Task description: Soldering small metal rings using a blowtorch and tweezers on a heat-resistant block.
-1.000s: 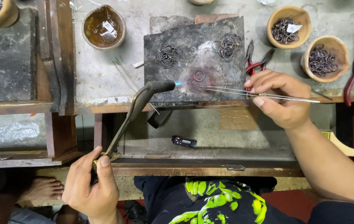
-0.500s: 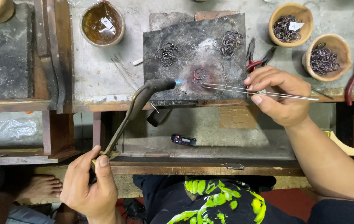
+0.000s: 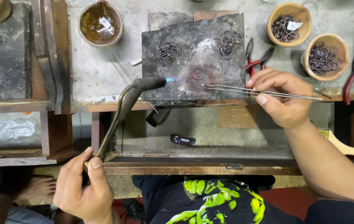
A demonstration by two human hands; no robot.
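Left hand (image 3: 83, 191) grips a torch (image 3: 131, 97) flaming at one glowing ring (image 3: 198, 74), frame centre; right hand (image 3: 282, 97) pinches tweezers (image 3: 259, 91); ring piles (image 3: 166, 53) wait unheated.

The single head camera looks steeply down (near the person's lap) onto the workbench (image 3: 102, 79), fairly close.

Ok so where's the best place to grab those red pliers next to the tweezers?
Grip the red pliers by the red handles, coming from above. The handles splay toward the right hand, while the dark jaws point away toward the ring pile on the charred block.
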